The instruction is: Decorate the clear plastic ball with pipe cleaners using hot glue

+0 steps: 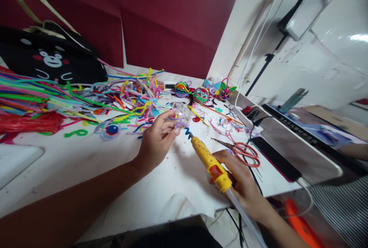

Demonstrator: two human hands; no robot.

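Note:
My left hand [158,138] is closed round a clear plastic ball [180,115] wrapped with purple pipe cleaner, held just above the white table [86,163]. A small blue coiled pipe cleaner [187,130] hangs under the ball. My right hand [243,181] grips a yellow hot glue gun [209,161]. Its nozzle points up-left, almost touching the blue coil. A clear glue stick [244,217] sticks out of the gun's back end.
A heap of coloured pipe cleaners [86,98] covers the table's left and back. Finished colourful balls [201,94] sit at the back. Red-handled scissors [243,151], a black phone [276,160], a black bag [48,58], cables and a laptop [301,133] lie nearby.

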